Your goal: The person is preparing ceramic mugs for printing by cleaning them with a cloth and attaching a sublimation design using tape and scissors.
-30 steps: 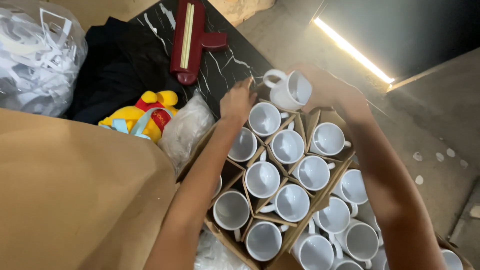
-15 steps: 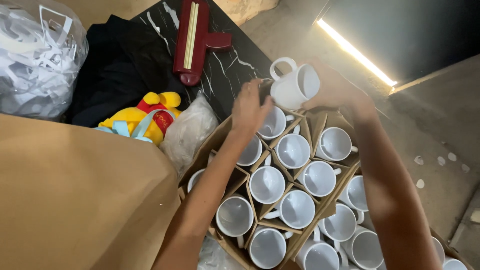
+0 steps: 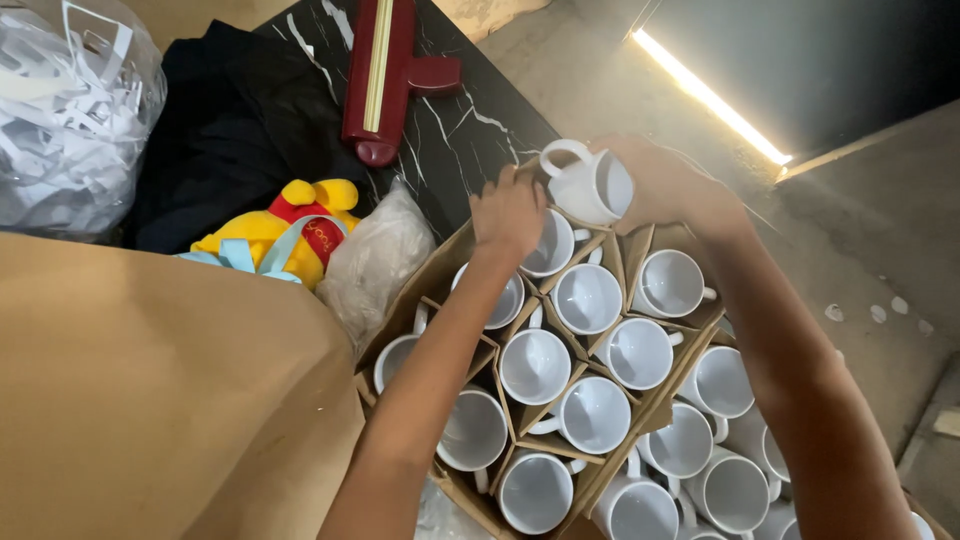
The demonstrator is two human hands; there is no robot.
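My right hand (image 3: 665,185) grips a white mug (image 3: 585,183), tilted with its handle to the left, above the far corner of a cardboard box (image 3: 440,262). The box has cardboard dividers and holds several white mugs (image 3: 588,298), one per cell. My left hand (image 3: 510,213) reaches over the box's far end, fingers curled down onto a mug (image 3: 550,245) in the corner cell; whether it grips it is unclear.
A dark red tool (image 3: 382,75) lies on a black marbled tabletop (image 3: 470,130). Left of the box are a yellow plush toy (image 3: 285,230), a clear plastic bag (image 3: 375,260), black cloth (image 3: 230,130), a bag of white shreds (image 3: 70,110) and a large brown cardboard sheet (image 3: 150,400).
My right hand has lifted the white mug up and rightward, away from the box. My left hand has moved right, from the box's left edge to the far corner cell.
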